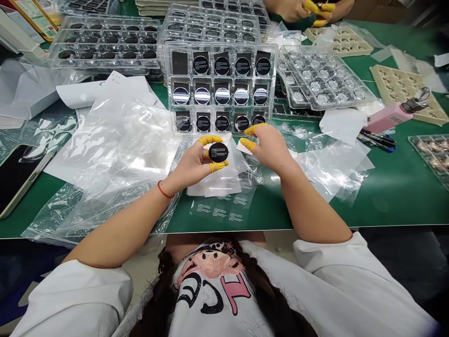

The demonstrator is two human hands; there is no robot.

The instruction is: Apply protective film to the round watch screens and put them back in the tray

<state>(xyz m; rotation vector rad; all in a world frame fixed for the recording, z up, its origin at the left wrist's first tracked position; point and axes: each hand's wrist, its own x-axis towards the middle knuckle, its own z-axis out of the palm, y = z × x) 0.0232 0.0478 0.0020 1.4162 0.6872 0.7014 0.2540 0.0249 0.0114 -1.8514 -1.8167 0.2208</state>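
My left hand grips a black round disc with small white printed text, its face turned toward me. Yellow finger cots cover its thumb and fingertips. To the right of the disc, my right hand is raised with its yellow-capped thumb and forefinger apart, and I see nothing between them. Just behind both hands, a clear plastic tray leans up, with rows of similar black discs over dark squares; its top left pocket shows only a dark square. Below my hands lie white paper and a clear sheet of white-text labels.
More clear trays are stacked behind. At right are a tray of clear parts, beige trays, a pink bottle and pens. A phone and plastic film lie left. Another person's hands work opposite.
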